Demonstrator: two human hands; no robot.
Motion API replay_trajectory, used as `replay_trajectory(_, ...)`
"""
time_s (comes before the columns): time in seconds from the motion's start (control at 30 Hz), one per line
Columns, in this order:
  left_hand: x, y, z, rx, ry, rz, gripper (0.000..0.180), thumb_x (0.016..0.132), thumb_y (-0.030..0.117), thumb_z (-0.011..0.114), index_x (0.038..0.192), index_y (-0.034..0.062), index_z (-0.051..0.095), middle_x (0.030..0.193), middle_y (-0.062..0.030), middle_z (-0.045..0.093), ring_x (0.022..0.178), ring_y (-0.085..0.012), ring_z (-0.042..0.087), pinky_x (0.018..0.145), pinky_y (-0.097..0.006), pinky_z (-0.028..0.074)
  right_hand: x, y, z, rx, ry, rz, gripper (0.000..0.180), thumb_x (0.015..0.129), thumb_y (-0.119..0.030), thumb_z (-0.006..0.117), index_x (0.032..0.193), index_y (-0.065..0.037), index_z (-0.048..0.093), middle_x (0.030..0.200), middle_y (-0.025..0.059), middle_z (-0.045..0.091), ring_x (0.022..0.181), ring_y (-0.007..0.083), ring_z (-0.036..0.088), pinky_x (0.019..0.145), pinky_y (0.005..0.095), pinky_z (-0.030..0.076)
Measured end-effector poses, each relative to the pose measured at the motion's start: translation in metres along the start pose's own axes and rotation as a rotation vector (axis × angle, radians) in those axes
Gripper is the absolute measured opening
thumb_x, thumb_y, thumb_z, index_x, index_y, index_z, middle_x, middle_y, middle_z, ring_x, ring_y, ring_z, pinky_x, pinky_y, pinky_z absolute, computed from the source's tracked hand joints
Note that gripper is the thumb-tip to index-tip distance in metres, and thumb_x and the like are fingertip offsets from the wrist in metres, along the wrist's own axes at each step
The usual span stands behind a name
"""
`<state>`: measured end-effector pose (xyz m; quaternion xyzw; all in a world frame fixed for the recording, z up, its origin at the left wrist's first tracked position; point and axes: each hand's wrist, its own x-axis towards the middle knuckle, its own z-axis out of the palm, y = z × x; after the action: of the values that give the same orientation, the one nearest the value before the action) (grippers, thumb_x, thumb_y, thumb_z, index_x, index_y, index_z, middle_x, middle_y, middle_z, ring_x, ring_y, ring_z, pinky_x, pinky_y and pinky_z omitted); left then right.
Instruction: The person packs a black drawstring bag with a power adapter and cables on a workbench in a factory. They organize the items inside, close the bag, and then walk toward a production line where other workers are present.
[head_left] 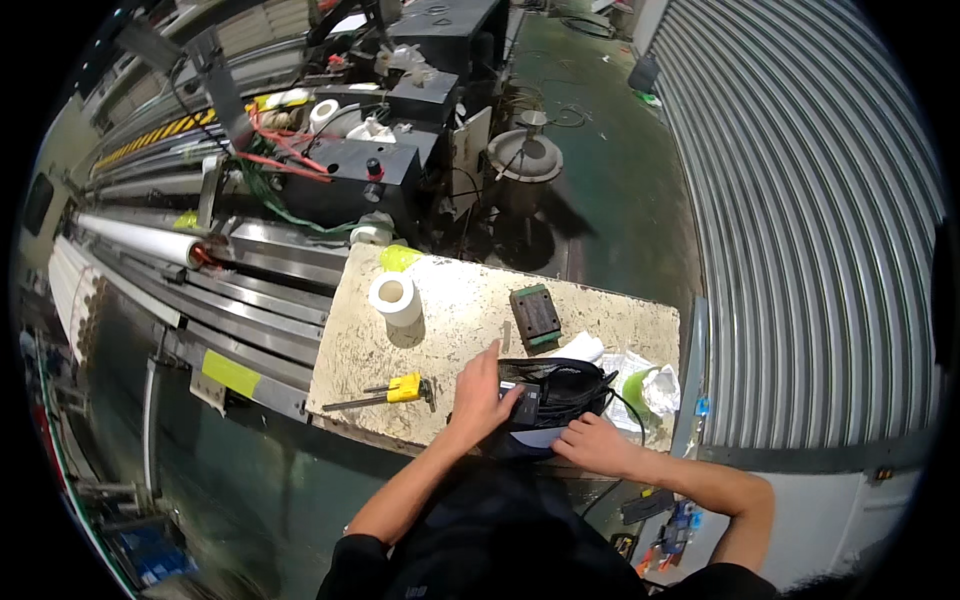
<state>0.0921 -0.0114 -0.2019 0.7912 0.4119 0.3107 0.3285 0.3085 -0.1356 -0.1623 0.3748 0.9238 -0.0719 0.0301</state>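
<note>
An unzipped black case (pixel 535 366) with a mesh lid lies at the table's front edge. Coiled black cable (pixel 572 399) fills it, beside a small black box-shaped device (pixel 522 403). At the case's left side is my left hand (pixel 478 396), thumb against the device and fingers extended along the outside, gripping that side. My right hand (pixel 592 443) has its fingers curled over the front right rim, next to a pale panel. One cable runs out over the right side.
The worn cream table (pixel 460 290) also bears a white tape roll (pixel 395 298), a yellow-handled hex key set (pixel 403 388), a dark metal block (pixel 536 316) and crumpled paper by a green roll (pixel 637 385). Machine rollers (pixel 140 238) lie left; a corrugated shutter (pixel 800 220) stands right.
</note>
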Motion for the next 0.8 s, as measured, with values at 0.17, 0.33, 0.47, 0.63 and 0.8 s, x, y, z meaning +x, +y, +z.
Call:
replay_trajectory(0.17, 0.009, 0.008, 0.001, 0.15, -0.204, 0.337, 0.022, 0.073, 0.006, 0.067, 0.094, 0.0096, 0.069, 0.089, -0.0053, 0.06, 0.091, -0.0256, 0.058, 0.081, -0.039, 0.042, 0.015, 0.005, -0.009, 0.213, 0.208, 0.211, 0.018, 0.077, -0.018, 0.063, 0.094, -0.012, 0.06, 0.108, 0.01, 0.059, 0.104, 0.0271, 0.057, 0.09, 0.0418, 0.044)
replay_trajectory(0.33, 0.0, 0.002, -0.007, 0.325, -0.225, 0.444, 0.027, 0.071, 0.011, 0.065, 0.098, 0.0118, 0.068, 0.09, -0.0024, 0.057, 0.09, -0.0213, 0.056, 0.081, -0.038, 0.041, 0.033, 0.005, -0.012, 0.063, 0.377, 0.197, 0.011, 0.076, -0.017, 0.064, 0.085, -0.011, 0.06, 0.143, 0.0182, 0.048, 0.132, 0.0342, 0.046, 0.109, 0.0564, 0.033)
replay_trajectory(0.47, -0.004, 0.005, -0.009, 0.362, -0.225, 0.515, 0.032, 0.071, 0.014, 0.065, 0.102, 0.0149, 0.067, 0.092, -0.0019, 0.057, 0.092, -0.0206, 0.056, 0.082, -0.04, 0.042, 0.039, 0.015, -0.005, 0.091, 0.331, 0.136, 0.009, 0.075, -0.017, 0.062, 0.081, -0.01, 0.062, 0.132, 0.019, 0.057, 0.123, 0.0324, 0.055, 0.109, 0.0562, 0.034)
replay_trajectory(0.63, -0.002, 0.009, -0.009, 0.018, -0.086, 0.309, 0.023, 0.073, 0.004, 0.07, 0.095, 0.0108, 0.07, 0.089, -0.0059, 0.06, 0.087, -0.0247, 0.059, 0.078, -0.038, 0.044, 0.041, 0.013, -0.001, 0.053, 0.384, 0.155, 0.01, 0.072, -0.016, 0.061, 0.077, -0.007, 0.061, 0.126, 0.02, 0.06, 0.118, 0.0323, 0.057, 0.106, 0.0496, 0.04)
replay_trajectory(0.8, 0.015, 0.009, -0.023, -0.204, -0.037, 0.12, 0.012, 0.08, 0.004, 0.067, 0.092, 0.0036, 0.068, 0.086, -0.0125, 0.06, 0.085, -0.0333, 0.059, 0.075, -0.041, 0.048, 0.043, 0.006, -0.018, -0.048, 0.413, 0.171, 0.016, 0.078, -0.017, 0.066, 0.092, -0.011, 0.063, 0.141, 0.0194, 0.049, 0.132, 0.0358, 0.045, 0.107, 0.0529, 0.039)
